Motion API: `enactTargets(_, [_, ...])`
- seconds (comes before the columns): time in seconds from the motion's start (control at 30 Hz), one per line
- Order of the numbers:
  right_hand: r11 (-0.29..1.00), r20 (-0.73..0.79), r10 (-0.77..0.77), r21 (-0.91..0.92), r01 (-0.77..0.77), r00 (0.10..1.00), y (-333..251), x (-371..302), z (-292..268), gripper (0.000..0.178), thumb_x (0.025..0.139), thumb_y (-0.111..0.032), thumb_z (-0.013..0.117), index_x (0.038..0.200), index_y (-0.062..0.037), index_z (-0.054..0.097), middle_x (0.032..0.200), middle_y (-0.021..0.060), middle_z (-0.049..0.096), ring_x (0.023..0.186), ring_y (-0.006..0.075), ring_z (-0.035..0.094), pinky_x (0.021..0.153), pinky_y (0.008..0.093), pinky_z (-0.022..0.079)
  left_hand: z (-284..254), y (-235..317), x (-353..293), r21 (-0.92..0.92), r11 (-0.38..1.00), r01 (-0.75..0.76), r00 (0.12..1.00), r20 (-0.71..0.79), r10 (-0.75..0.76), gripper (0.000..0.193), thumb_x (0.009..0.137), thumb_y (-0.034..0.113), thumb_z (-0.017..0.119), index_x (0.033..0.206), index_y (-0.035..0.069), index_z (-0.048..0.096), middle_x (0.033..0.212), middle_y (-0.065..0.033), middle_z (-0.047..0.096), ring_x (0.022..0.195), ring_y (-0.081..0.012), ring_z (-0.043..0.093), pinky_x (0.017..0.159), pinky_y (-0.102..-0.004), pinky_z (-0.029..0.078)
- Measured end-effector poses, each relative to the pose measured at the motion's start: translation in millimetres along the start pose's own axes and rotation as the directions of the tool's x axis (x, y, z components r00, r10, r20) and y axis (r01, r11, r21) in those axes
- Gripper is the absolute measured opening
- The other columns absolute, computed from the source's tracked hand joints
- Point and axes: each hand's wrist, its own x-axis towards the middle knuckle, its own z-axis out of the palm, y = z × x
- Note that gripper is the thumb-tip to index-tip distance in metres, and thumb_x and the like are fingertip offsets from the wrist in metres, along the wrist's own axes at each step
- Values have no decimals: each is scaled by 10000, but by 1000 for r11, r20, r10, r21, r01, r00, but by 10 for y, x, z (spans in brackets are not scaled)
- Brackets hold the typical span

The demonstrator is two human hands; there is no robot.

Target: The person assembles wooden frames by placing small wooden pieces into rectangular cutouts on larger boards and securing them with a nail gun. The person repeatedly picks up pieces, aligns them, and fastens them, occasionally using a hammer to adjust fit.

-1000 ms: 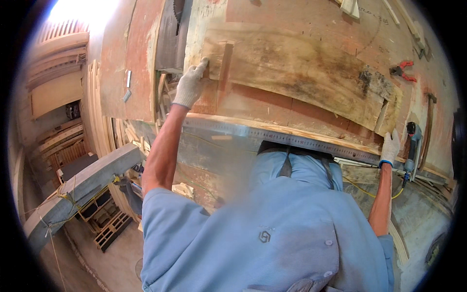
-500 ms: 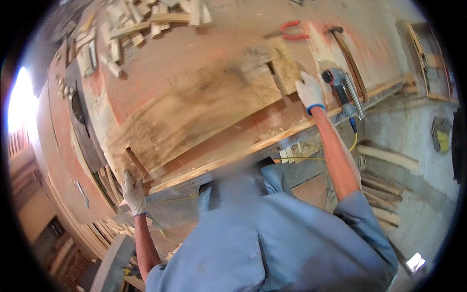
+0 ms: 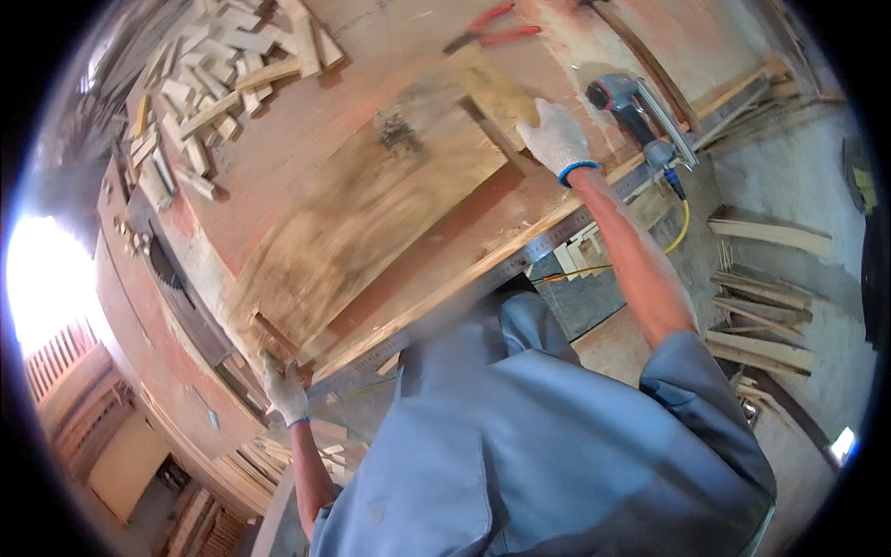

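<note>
A long, worn wooden board (image 3: 371, 213) lies slantwise on the workbench in front of me, partly smeared by motion. It has a dark slot near its right end and a brown strip at its left end. My right hand (image 3: 557, 139), in a white knit glove with a blue cuff, grips the right end piece. At the near left corner my left hand (image 3: 285, 388), gloved the same way, holds the other end; its fingers are partly hidden. A grey and black air nailer (image 3: 636, 121) lies right of my right hand, and red-handled pliers (image 3: 501, 28) lie beyond the board.
Many small wood offcuts (image 3: 209, 102) are heaped at the far left of the workbench (image 3: 306, 139). A hammer's wooden handle (image 3: 645, 60) lies past the nailer, whose yellow hose (image 3: 685, 227) hangs over the edge. A handsaw (image 3: 162, 265) rests at left. Wood strips (image 3: 761, 292) are stacked at right.
My view has turned and shifted, so the bench things sit elsewhere in the picture. Both hands stay on the board's ends; my right hand is slightly farther from the nailer.
</note>
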Motion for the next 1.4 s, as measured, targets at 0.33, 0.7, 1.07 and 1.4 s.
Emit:
enactTargets(0.33, [925, 202, 114, -379, -30, 973, -459, -47, -213, 1043, 821, -615, 772, 1479, 126, 447, 1445, 363, 562, 1357, 474, 555, 1133, 504, 458, -195, 850, 489, 7, 889, 457, 888, 54, -457, 499, 954, 433, 660, 1163, -19, 633, 1195, -279, 656, 1130, -460, 643, 982, -501, 489])
enactTargets(0.7, [921, 103, 71, -390, -26, 992, -389, 11, -57, 844, 774, -552, 824, 1303, 60, 583, 1277, 331, 666, 1212, 477, 645, 1021, 541, 517, 86, 599, 474, 123, 941, 316, 946, -121, -301, 916, 887, 433, 686, 1564, -99, 371, 1414, -364, 537, 1330, -495, 533, 1131, -510, 437])
enactTargets(1.07, [898, 97, 78, -439, -28, 992, -473, -46, -34, 769, 802, -513, 792, 1276, 57, 589, 1280, 328, 652, 1233, 471, 626, 1031, 539, 506, 267, 726, 524, 223, 890, 398, 911, -213, -354, 848, 908, 343, 712, 1563, -87, 388, 1444, -360, 534, 1363, -488, 514, 1161, -512, 419])
enactTargets(1.4, [928, 35, 69, -368, -51, 997, -367, -52, 56, 812, 767, -484, 838, 1306, 32, 516, 1271, 297, 630, 1177, 450, 638, 1005, 521, 522, 266, 602, 488, 212, 903, 375, 919, -214, -331, 827, 922, 320, 753, 1564, -69, 407, 1486, -335, 529, 1391, -481, 501, 1171, -508, 411])
